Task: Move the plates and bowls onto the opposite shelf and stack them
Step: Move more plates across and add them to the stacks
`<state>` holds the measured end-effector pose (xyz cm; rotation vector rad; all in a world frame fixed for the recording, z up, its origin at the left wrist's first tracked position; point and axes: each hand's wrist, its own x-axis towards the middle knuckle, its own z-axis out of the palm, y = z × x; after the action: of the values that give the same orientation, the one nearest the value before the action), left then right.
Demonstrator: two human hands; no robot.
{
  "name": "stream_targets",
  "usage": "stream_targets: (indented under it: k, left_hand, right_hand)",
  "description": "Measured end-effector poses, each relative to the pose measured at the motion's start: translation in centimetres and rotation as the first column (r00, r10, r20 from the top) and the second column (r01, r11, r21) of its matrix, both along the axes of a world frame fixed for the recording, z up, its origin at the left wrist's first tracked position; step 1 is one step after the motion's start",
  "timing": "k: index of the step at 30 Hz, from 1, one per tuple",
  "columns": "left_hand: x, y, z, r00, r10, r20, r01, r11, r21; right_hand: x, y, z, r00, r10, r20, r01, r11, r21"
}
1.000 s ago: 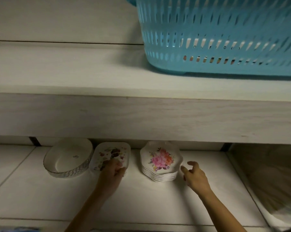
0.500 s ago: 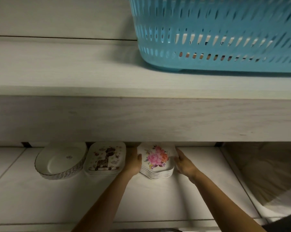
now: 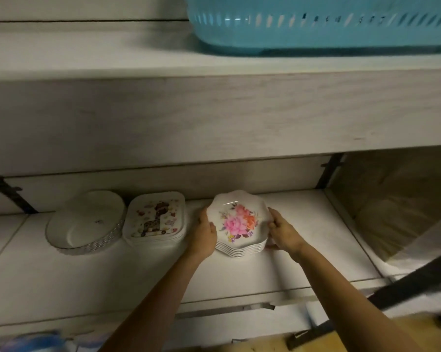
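A stack of several white scalloped plates with a pink flower print (image 3: 237, 222) sits on the lower shelf (image 3: 315, 224), tilted a little toward me. My left hand (image 3: 205, 235) grips the stack's left side and my right hand (image 3: 282, 231) grips its right side. To the left stands a stack of square plates with a giraffe print (image 3: 154, 217). Further left rests a round white bowl with a patterned rim (image 3: 86, 222).
A thick upper shelf board (image 3: 214, 115) overhangs the lower shelf, with a turquoise slotted basket (image 3: 315, 24) on top. Black brackets (image 3: 329, 171) flank the lower shelf. A plastic-covered panel (image 3: 397, 204) lies to the right, and a dark bar (image 3: 417, 283) crosses the lower right.
My left hand left the giraffe plates and went to the flower stack; my right hand closed on its other side. The stack has since come forward and tilted between both hands.
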<state>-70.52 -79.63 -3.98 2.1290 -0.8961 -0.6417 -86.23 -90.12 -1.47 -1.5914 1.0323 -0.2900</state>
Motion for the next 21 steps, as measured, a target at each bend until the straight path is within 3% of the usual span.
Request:
stream_targets:
  k: [9, 21]
  left_hand:
    - [-2.3, 2.3, 0.8, 0.997, 0.043, -0.063, -0.042, 0.999, 0.014]
    - [-6.4, 4.0, 1.1, 0.991, 0.133, 0.024, -0.133, 0.991, 0.019]
  right_hand:
    - [-2.7, 1.1, -0.6, 1.000, 0.002, 0.023, -0.004, 0.996, 0.088]
    - [-5.3, 2.6, -0.5, 0.999, 0.011, -0.030, -0.012, 1.000, -0.027]
